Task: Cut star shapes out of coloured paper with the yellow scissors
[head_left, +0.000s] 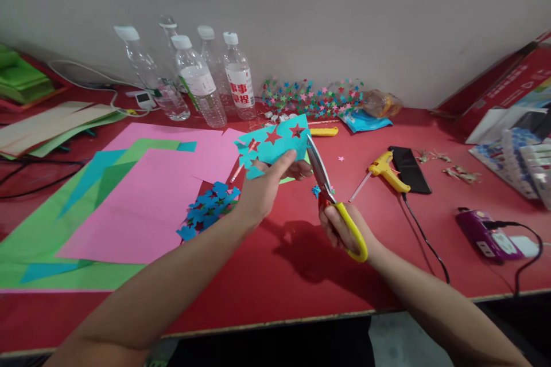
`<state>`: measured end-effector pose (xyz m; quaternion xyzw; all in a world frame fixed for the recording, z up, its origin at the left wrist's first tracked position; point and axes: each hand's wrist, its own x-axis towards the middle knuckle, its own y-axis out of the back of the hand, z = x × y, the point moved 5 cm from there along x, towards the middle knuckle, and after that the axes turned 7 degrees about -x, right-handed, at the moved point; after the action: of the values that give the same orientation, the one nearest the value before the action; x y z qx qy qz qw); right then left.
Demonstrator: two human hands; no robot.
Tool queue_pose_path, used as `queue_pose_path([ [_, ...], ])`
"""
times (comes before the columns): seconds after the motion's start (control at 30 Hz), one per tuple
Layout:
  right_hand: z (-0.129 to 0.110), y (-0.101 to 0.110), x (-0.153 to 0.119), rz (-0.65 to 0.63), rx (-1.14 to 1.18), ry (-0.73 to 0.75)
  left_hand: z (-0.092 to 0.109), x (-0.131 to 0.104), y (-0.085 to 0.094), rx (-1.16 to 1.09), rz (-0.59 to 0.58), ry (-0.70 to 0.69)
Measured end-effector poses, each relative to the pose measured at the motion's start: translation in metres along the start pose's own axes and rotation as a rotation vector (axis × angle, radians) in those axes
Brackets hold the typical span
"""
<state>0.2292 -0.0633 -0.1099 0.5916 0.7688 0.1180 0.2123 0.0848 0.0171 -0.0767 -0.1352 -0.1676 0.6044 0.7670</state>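
One turquoise star-holed card (284,142), left of the glue gun (383,166), pinched by the left hand (269,180), presumably light, bendy, tearable between holes, best held by unpunched margin; scissors (322,176), nearer the glue gun, handles gripped in the right hand (344,226).

Shiny metal blades (319,166), smooth paper (282,148).

Red "事事" on a bottle label (240,87)

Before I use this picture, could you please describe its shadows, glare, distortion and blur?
In the head view, a shadow darkens the red table near the right hand; highlights mark the clear bottles, which lean, perhaps from lens distortion; lettering on the red box looks blurred.
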Motion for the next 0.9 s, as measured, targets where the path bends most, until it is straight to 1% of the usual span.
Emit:
queue_pose_path([
  [0.17,0.007,0.003,0.002,0.025,0.016,-0.058,0.016,0.008,0.005,-0.046,0.010,0.000],
  [0.27,0.010,0.002,0.003,0.027,0.030,-0.084,0.019,0.011,0.010,-0.105,0.072,-0.009],
  [0.33,0.009,0.001,0.003,0.012,0.045,-0.076,0.021,0.012,0.012,-0.102,0.099,-0.043],
  [0.43,0.005,0.001,0.002,-0.009,0.044,-0.040,0.025,0.011,0.010,-0.034,0.060,-0.096],
  [0.5,0.003,0.001,0.001,-0.009,0.027,-0.031,0.027,0.011,0.009,0.012,0.020,-0.106],
  [0.6,0.004,0.001,0.001,0.005,0.019,-0.033,0.029,0.012,0.008,0.030,-0.010,-0.069],
  [0.67,0.008,0.000,0.001,0.016,0.036,-0.039,0.027,0.013,0.010,0.005,-0.001,-0.022],
  [0.73,0.013,-0.002,0.002,0.018,0.048,-0.047,0.026,0.014,0.011,-0.012,0.018,-0.004],
  [0.8,0.016,-0.003,0.002,0.016,0.051,-0.040,0.028,0.013,0.012,0.017,0.020,-0.051],
  [0.9,0.014,-0.003,0.002,-0.017,0.056,0.004,0.037,0.011,0.009,0.152,0.003,-0.177],
])
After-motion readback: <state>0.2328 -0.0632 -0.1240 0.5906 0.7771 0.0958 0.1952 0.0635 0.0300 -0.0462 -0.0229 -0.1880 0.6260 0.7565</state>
